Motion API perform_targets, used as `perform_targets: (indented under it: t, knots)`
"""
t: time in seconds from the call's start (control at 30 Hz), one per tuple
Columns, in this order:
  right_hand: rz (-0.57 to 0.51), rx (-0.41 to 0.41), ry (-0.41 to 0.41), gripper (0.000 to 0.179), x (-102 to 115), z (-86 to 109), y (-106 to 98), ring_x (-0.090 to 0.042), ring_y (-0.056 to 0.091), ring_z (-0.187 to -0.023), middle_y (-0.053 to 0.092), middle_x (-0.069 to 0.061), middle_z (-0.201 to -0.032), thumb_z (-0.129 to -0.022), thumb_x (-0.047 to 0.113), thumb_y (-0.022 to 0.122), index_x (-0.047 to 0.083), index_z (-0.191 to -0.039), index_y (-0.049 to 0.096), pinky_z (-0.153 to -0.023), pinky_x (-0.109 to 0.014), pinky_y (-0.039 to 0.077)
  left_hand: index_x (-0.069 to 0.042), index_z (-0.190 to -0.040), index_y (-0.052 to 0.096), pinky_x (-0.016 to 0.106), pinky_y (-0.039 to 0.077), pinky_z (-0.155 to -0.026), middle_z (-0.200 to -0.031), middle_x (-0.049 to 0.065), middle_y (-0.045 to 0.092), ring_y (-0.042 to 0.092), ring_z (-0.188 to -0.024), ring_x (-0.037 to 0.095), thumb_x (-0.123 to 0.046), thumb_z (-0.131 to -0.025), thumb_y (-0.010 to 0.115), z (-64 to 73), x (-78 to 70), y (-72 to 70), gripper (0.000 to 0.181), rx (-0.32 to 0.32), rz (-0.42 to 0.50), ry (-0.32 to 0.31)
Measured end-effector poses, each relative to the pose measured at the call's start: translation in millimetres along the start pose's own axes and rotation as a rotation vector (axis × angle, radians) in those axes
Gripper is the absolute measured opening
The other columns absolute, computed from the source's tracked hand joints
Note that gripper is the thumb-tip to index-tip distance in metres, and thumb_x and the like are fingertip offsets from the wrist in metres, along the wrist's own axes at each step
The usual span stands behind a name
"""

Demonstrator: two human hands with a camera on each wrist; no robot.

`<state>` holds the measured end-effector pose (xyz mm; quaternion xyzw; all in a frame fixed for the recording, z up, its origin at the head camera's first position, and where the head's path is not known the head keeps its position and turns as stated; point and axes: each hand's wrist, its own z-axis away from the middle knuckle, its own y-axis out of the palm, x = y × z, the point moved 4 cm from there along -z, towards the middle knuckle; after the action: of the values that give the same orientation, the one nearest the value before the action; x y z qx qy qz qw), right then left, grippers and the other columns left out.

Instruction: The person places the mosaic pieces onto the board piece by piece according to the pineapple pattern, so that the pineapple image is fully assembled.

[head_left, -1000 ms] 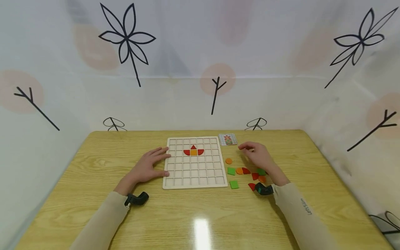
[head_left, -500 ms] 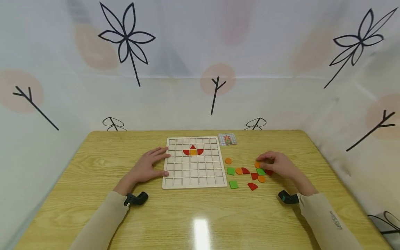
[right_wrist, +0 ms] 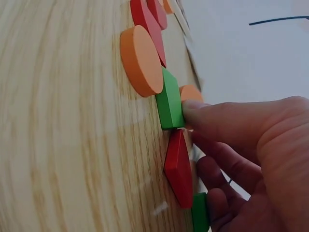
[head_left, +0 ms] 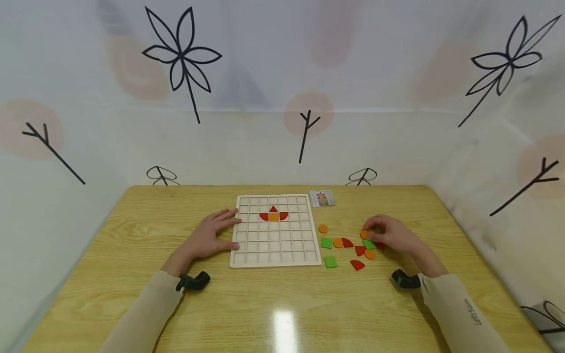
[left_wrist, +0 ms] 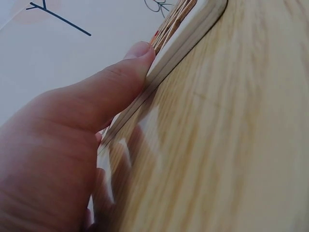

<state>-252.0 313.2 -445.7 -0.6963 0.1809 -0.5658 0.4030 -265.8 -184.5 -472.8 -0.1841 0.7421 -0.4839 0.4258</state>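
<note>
The white gridded board [head_left: 274, 245] lies flat on the table. Set into it are a red triangle [head_left: 273, 209], an orange square [head_left: 273, 216] and red quarter-circle pieces [head_left: 264, 216] on either side of the square. My left hand [head_left: 205, 238] rests at the board's left edge, fingers spread, thumb on the rim. Right of the board, my right hand [head_left: 393, 234] has thumb and curled forefinger at an orange disc [head_left: 364, 235], seemingly pinching it. In the right wrist view, the thumb partly covers that disc [right_wrist: 190, 93], beside a green square [right_wrist: 170, 99] and a red quarter-circle [right_wrist: 178, 169].
A pattern card [head_left: 322, 198] lies beyond the board's right corner. Loose pieces lie between board and right hand: a lone orange disc [head_left: 323, 229], green squares [head_left: 330, 262] and a red quarter-circle [head_left: 357, 265] among several. A patterned cloth wall [head_left: 247, 147] stands behind the table.
My right hand has moved right from near the card to the orange disc by the green square, staying there over the last half second. My left hand has kept its place.
</note>
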Motion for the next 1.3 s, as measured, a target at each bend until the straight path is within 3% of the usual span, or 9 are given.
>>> perform_targets:
  t: [0.43, 0.7, 0.97, 1.03, 1.17, 1.3]
  knots:
    - [-0.106, 0.031, 0.067, 0.013, -5.9, 0.6, -3.1, -0.024, 0.057, -0.1, 0.064, -0.013, -0.117, -0.094, 0.017, 0.071, 0.006, -0.102, 0.069, -0.082, -0.028, 0.049, -0.019, -0.148, 0.051, 0.061, 0.017, -0.114, -0.161, -0.001, 0.031, 0.022, -0.148, 0.031, -0.057, -0.084, 0.073, 0.3, 1.1, 1.3, 0.077, -0.002, 0.006, -0.006]
    - [-0.217, 0.06, 0.111, 0.014, -6.4, 0.9, -5.6, -0.028, 0.061, -0.102, 0.061, -0.019, -0.123, -0.096, 0.015, 0.069, 0.002, -0.098, 0.067, -0.08, -0.026, 0.053, -0.019, -0.148, 0.051, 0.061, 0.017, -0.115, -0.161, -0.001, 0.031, 0.021, -0.149, 0.031, -0.056, -0.084, 0.073, 0.2, 0.1, 0.7, 0.078, -0.001, 0.001, -0.005]
    - [-0.184, -0.083, 0.11, 0.022, 5.6, -0.8, -3.8, -0.023, 0.059, -0.082, 0.067, -0.014, -0.101, -0.099, 0.02, 0.065, -0.001, -0.108, 0.065, -0.066, -0.028, 0.052, -0.019, -0.148, 0.052, 0.061, 0.018, -0.114, -0.161, 0.0, 0.032, 0.022, -0.148, 0.031, -0.057, -0.084, 0.072, 0.4, 1.7, 0.7, 0.078, -0.003, -0.003, -0.007]
    - [-0.218, -0.124, 0.104, 0.023, 9.6, -1.9, -0.8, -0.024, 0.06, -0.078, 0.067, -0.016, -0.097, -0.099, 0.019, 0.064, -0.003, -0.109, 0.063, -0.064, -0.028, 0.054, -0.019, -0.148, 0.051, 0.061, 0.018, -0.115, -0.161, -0.001, 0.031, 0.022, -0.148, 0.031, -0.057, -0.084, 0.073, 0.6, 1.6, 0.0, 0.078, -0.001, -0.003, -0.008]
    - [-0.276, -0.182, 0.076, 0.022, 19.0, -4.9, 7.2, -0.024, 0.066, -0.077, 0.067, -0.019, -0.098, -0.099, 0.016, 0.064, -0.003, -0.11, 0.064, -0.065, -0.027, 0.057, -0.019, -0.148, 0.051, 0.061, 0.018, -0.114, -0.161, -0.001, 0.031, 0.022, -0.148, 0.031, -0.057, -0.084, 0.073, 0.7, 1.3, -0.9, 0.078, 0.004, -0.002, -0.008]
    - [-0.241, -0.199, 0.015, 0.018, 31.2, -9.5, 16.7, -0.02, 0.066, -0.084, 0.068, -0.016, -0.105, -0.098, 0.014, 0.066, -0.001, -0.108, 0.07, -0.07, -0.023, 0.055, -0.019, -0.149, 0.05, 0.061, 0.018, -0.115, -0.161, -0.001, 0.03, 0.022, -0.148, 0.031, -0.056, -0.084, 0.073, 1.1, 0.4, -1.3, 0.078, 0.008, 0.006, -0.011]
